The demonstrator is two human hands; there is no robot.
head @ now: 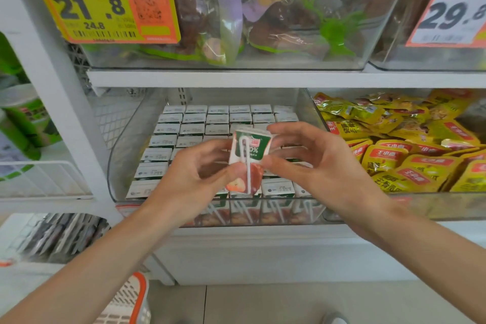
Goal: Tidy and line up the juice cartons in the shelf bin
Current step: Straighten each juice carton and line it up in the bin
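Clear plastic forms the shelf bin (pixel 123 144), which lies just beyond and below both hands. We find one juice carton (pixel 259 150) held between them, above the packed cartons (pixel 193 129) standing in rows with their tops up.

The held carton's long axis is near upright, its top tipped slightly to the right, and its straw (pixel 248 173) face is turned toward us. The left hand (pixel 194 173) pinches the lower left edge with thumb and fingertips. The right hand (pixel 323 166) grips the upper right corner and right side with curled fingers. Neither hand is plainly nearer; the carton sits midway between them.

We cannot tell where the open slot is, as the hands and carton cover that part of the rows. We judge the coming move to be a straight descent, keeping the axis vertical.
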